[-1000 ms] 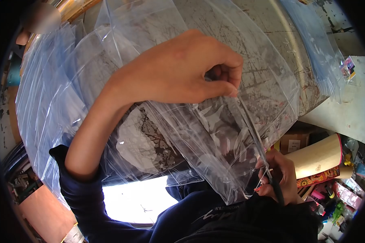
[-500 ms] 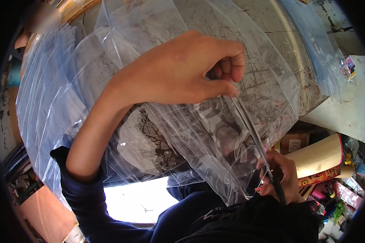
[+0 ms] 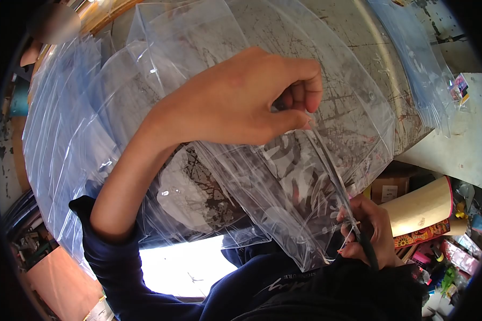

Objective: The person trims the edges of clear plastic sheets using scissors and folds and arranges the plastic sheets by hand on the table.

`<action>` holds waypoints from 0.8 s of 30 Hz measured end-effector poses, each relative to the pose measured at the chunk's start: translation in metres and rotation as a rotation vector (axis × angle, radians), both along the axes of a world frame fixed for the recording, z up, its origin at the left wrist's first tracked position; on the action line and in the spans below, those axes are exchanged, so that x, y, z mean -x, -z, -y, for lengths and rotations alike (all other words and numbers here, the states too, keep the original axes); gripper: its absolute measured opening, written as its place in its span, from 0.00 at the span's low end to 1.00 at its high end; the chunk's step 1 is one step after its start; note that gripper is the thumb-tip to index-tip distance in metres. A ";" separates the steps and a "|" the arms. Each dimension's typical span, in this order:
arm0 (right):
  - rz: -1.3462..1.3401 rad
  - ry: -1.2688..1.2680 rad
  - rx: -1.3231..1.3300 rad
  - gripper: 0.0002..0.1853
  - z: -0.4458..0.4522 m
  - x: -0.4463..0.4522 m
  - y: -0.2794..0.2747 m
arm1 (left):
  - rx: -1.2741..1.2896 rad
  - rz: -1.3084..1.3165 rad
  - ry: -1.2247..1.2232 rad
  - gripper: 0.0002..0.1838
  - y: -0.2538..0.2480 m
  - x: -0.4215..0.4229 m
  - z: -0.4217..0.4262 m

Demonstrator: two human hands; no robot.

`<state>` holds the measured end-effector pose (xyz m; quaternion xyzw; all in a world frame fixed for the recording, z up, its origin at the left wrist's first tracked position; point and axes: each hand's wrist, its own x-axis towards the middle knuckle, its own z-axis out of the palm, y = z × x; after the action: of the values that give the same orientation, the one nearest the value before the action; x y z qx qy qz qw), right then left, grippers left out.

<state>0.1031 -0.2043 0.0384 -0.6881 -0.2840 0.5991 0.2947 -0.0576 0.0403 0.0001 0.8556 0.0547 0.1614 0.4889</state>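
My left hand (image 3: 235, 101) reaches across from the left, fingers curled and thumb bent in, pinching the clear plastic sheet (image 3: 289, 208) at the thumb tip. Long metal scissors (image 3: 332, 174) run from my right hand (image 3: 380, 222) up to just below that thumb. Their dark handle is gripped in the right fingers at the lower right, close to my body. Along the blades lies the crumpled, folded plastic, its lower end bunched near my dark shirt. Whether the blades are apart is hard to make out.
Layers of bluish clear plastic (image 3: 64, 134) spread over the left of the scratched table (image 3: 401, 112). More plastic strips (image 3: 418, 64) hang at the upper right. A cream roll (image 3: 420, 206) and a cardboard box (image 3: 393, 187) stand right of my right hand. Part of another person shows at upper left.
My left hand has sunk slightly toward me, and the plastic under it has shifted a little. The right hand and scissors have stayed almost in place.
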 end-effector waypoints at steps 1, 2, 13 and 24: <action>0.003 0.001 -0.003 0.34 0.000 0.000 0.000 | -0.004 0.004 0.001 0.09 0.001 0.000 0.000; 0.002 0.001 -0.002 0.34 0.000 0.000 0.000 | -0.007 0.008 0.003 0.09 0.001 0.000 0.000; 0.015 0.021 -0.008 0.33 0.006 0.001 0.002 | 0.022 -0.026 -0.008 0.08 0.000 0.000 -0.001; -0.024 -0.044 -0.007 0.31 0.003 -0.001 0.006 | -0.319 0.023 0.064 0.07 0.001 0.004 -0.013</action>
<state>0.1045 -0.2074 0.0322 -0.6733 -0.2976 0.6127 0.2876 -0.0619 0.0536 -0.0007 0.9217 -0.0047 0.1622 0.3524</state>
